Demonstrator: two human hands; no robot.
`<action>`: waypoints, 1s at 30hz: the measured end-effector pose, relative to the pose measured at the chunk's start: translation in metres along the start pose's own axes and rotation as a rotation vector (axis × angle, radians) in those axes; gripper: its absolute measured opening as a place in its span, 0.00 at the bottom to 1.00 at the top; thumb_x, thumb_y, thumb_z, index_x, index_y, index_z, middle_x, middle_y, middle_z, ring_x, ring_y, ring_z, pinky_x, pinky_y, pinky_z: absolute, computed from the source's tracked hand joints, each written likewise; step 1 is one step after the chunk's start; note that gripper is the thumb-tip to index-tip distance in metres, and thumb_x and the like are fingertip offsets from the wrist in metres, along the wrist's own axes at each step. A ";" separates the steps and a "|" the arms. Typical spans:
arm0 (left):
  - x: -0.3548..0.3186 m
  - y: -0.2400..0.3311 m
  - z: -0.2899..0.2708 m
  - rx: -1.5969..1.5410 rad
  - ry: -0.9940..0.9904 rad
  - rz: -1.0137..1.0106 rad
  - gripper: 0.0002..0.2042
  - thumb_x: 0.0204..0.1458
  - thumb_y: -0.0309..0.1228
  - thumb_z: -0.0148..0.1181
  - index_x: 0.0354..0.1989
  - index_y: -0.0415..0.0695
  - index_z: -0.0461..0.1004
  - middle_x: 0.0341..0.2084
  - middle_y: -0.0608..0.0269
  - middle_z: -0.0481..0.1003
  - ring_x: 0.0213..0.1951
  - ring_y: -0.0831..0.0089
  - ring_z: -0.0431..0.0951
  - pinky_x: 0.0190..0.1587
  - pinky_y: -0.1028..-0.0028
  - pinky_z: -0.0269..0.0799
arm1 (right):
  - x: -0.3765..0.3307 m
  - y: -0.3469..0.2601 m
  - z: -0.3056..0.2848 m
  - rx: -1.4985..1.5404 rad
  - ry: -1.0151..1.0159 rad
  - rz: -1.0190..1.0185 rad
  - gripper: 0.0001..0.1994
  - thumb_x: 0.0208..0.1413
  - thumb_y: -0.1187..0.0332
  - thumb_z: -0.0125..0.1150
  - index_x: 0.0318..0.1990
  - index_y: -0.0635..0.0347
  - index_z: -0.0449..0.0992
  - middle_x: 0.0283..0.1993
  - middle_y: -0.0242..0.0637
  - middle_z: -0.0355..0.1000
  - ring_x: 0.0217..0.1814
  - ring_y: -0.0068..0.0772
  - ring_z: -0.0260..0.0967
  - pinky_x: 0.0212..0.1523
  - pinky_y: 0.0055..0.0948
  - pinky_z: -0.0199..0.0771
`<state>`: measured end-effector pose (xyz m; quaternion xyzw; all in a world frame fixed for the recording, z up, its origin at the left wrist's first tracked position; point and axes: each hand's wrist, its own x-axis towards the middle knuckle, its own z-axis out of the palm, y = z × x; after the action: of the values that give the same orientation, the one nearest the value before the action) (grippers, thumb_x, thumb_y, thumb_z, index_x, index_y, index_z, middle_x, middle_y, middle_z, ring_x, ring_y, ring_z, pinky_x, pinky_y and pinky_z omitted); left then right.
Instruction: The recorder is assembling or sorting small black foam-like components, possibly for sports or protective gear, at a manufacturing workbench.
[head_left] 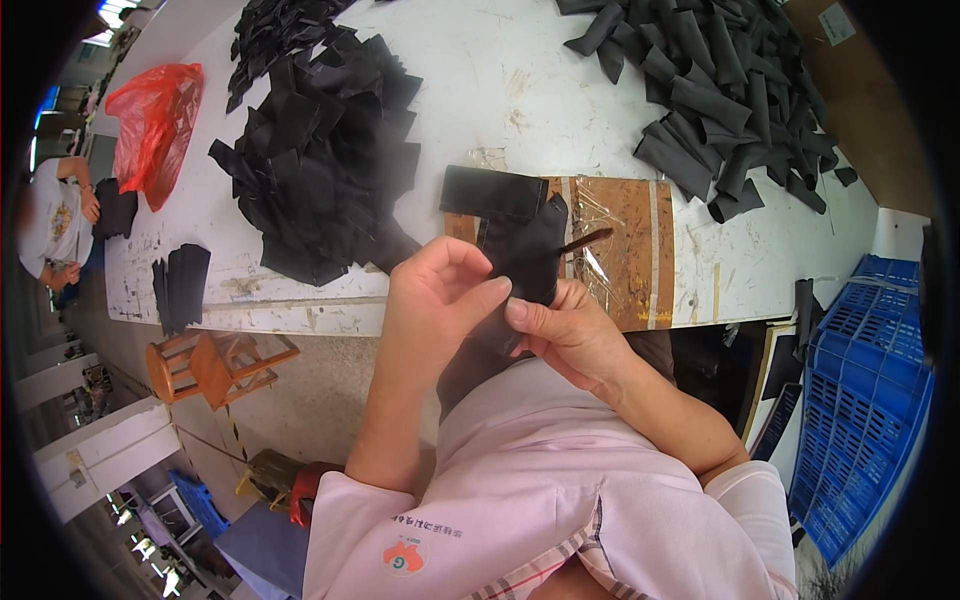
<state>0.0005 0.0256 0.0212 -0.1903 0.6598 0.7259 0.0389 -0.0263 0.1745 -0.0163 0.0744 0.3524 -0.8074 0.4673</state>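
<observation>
Both hands meet above the table's front edge, around a piece of black sheet material (518, 312), perhaps fabric. My left hand (432, 295) pinches its upper edge between thumb and fingers. With its thumb on top, my right hand (575, 330) grips the same piece from the other side. A slim dark stick with a brown, bristle-like tip (588, 240), apparently a brush, sticks out beyond the right fingers; its other end is hidden. Just beyond, more flat black pieces (495, 192) lie on a brown board (640, 260) partly covered with clear tape.
A large heap of flat black pieces (320, 160) lies left on the white table (480, 90). Rolled black pieces (710, 100) pile up at the far right, near a cardboard box (870, 100). Blue crates (865, 390) stand right; a wooden stool (215, 368) and another person (60, 220) are left.
</observation>
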 end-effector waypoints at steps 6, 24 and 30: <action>-0.032 -0.016 0.003 -0.593 0.031 -0.012 0.12 0.44 0.24 0.51 0.39 0.36 0.65 0.27 0.62 0.70 0.25 0.77 0.68 0.26 0.80 0.62 | -0.009 -0.003 0.008 0.045 0.065 -0.040 0.07 0.49 0.65 0.58 0.31 0.59 0.75 0.27 0.31 0.71 0.25 0.19 0.64 0.26 0.18 0.65; -0.066 -0.022 0.026 -0.310 0.111 0.098 0.09 0.44 0.22 0.53 0.35 0.34 0.66 0.24 0.62 0.71 0.23 0.82 0.68 0.26 0.84 0.63 | -0.021 0.019 0.003 -0.035 0.074 -0.173 0.11 0.51 0.61 0.55 0.28 0.60 0.74 0.25 0.29 0.71 0.24 0.16 0.63 0.24 0.17 0.62; -0.059 -0.032 0.027 -0.237 0.188 0.104 0.05 0.46 0.22 0.54 0.31 0.35 0.68 0.23 0.64 0.71 0.22 0.83 0.68 0.25 0.85 0.63 | -0.021 0.022 0.001 -0.106 0.111 -0.173 0.12 0.50 0.60 0.57 0.27 0.60 0.74 0.25 0.29 0.71 0.23 0.16 0.63 0.23 0.17 0.62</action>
<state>0.0585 0.0678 0.0117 -0.2262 0.5793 0.7787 -0.0834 0.0031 0.1817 -0.0168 0.0635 0.4252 -0.8196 0.3787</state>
